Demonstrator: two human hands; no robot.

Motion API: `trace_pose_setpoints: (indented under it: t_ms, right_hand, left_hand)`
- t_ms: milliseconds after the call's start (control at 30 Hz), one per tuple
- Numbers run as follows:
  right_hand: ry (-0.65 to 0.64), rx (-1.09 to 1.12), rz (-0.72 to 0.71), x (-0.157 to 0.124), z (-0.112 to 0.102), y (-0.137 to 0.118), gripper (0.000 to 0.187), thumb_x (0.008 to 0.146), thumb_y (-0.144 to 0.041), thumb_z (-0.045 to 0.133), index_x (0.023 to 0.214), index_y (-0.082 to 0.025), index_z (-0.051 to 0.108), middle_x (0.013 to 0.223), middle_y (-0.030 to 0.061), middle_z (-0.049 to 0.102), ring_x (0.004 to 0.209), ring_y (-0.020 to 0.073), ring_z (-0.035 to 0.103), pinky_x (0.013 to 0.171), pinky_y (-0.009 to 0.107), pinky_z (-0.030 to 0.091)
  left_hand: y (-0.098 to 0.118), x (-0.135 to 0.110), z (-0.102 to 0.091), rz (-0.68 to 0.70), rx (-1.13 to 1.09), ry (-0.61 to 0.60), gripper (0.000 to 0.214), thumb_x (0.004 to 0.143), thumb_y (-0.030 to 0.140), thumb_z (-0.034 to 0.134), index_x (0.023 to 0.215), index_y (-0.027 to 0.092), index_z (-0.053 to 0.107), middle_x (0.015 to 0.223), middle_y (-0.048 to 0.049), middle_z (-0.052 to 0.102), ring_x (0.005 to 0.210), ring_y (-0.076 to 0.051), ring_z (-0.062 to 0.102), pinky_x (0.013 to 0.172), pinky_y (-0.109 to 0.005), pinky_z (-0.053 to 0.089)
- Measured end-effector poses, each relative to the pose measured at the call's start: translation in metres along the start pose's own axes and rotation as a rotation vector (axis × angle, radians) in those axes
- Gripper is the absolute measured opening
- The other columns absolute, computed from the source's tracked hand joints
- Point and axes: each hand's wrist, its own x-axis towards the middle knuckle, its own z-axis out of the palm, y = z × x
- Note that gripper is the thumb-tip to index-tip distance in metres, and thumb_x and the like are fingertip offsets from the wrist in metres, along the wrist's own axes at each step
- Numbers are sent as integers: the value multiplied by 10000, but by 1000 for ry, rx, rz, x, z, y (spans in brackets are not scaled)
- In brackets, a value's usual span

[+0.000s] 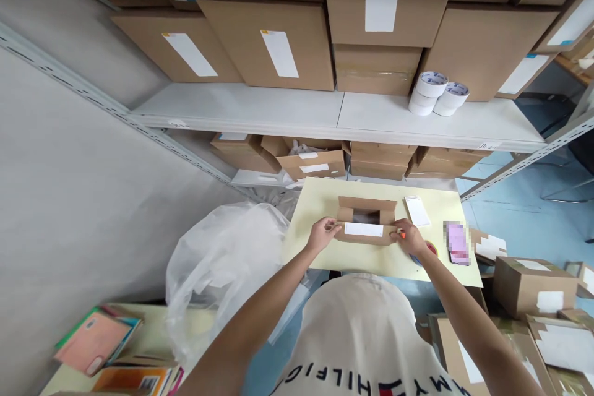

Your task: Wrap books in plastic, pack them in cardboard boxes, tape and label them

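A small open cardboard box stands on the pale yellow table, with a white label on its near flap. The back flap is raised and the inside looks dark. My left hand pinches the left end of the near flap. At the right end, my right hand grips the same flap. A small orange item shows at my right fingers; its kind is too small to tell. Partly behind my right wrist lies a roll of tape. A white label sheet rests behind my right hand.
A blurred pink item lies at the table's right. Shelving with cardboard boxes and white tape rolls rises behind. A clear plastic bag bulges on the left. Cartons crowd the floor at right; notebooks lie lower left.
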Motion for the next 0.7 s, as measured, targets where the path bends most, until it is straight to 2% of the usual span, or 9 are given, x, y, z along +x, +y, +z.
trace_pose_setpoints:
  t_ms: [67, 133, 200, 267, 333, 433, 533, 600, 700]
  right_hand:
    - [116, 99, 69, 13, 3, -2, 660, 752, -344, 645, 1377, -227, 468, 1365, 149, 519, 1127, 287, 608, 916, 493, 521]
    - [171, 185, 71, 24, 3, -6, 954, 687, -350, 707, 1507, -264, 228, 1491, 169, 380, 1244, 316, 532, 951, 525, 492]
    - [154, 256, 47, 31, 1, -11, 1063, 684, -378, 722, 1536, -287, 92, 1522, 170, 331, 1293, 320, 493, 980, 535, 469]
    - [128, 266, 36, 34, -2, -15, 981, 727, -422, 692, 1527, -287, 141, 1462, 161, 403, 1253, 309, 530, 975, 537, 474]
    - [125, 192, -4, 32, -4, -15, 775, 768, -444, 649, 1454, -261, 339, 1370, 146, 481, 1230, 301, 543, 991, 538, 465]
    - [86, 32, -115, 22, -2, -11, 504, 790, -416, 623, 1248, -212, 568, 1369, 148, 480, 1294, 307, 483, 1057, 513, 424]
    - [17, -66, -114, 12, 3, -9, 445, 822, -364, 577, 1238, -207, 583, 1478, 137, 391, 1293, 290, 495, 1059, 472, 441]
    - [11, -103, -65, 8, 7, -11, 452, 850, -341, 534, 1287, -232, 556, 1514, 110, 364, 1266, 273, 527, 1044, 457, 460]
    - [21, -139, -24, 7, 10, -19, 468, 865, -324, 506, 1327, -251, 532, 1529, 90, 361, 1257, 272, 541, 1039, 457, 466]
  left_hand:
    - [-1, 4, 6, -61, -70, 77, 312, 638, 289, 771, 880, 199, 595, 925, -52, 697, 842, -203, 693, 779, -367, 569]
    - [-1, 7, 10, -87, -97, 108, 354, 625, 231, 766, 901, 192, 548, 905, -42, 669, 824, -178, 682, 758, -340, 561]
    - [-3, 8, 12, -100, -102, 120, 387, 630, 202, 754, 937, 190, 518, 882, -31, 646, 816, -166, 671, 750, -329, 556]
    - [-5, 7, 12, -98, -102, 119, 438, 644, 195, 739, 1006, 191, 494, 896, -28, 632, 834, -164, 664, 735, -318, 554]
    - [-7, 4, 12, -85, -84, 104, 479, 666, 204, 719, 1075, 193, 471, 934, -40, 625, 866, -169, 658, 715, -307, 553]
    - [-8, 1, 11, -57, 4, 73, 528, 709, 222, 683, 1178, 182, 442, 1077, -100, 611, 897, -188, 657, 701, -324, 562]
    - [1, -1, 10, 85, 216, 69, 514, 770, 198, 611, 1259, 174, 453, 1240, -157, 567, 1081, -243, 622, 863, -415, 549]
    - [12, -2, 11, 238, 410, 34, 490, 815, 156, 538, 1300, 179, 478, 1336, -167, 535, 1275, -272, 511, 1036, -468, 451]
    - [32, -4, 18, 430, 667, -141, 505, 862, 121, 447, 1362, 178, 489, 1486, -147, 444, 1429, -278, 335, 1166, -493, 280]
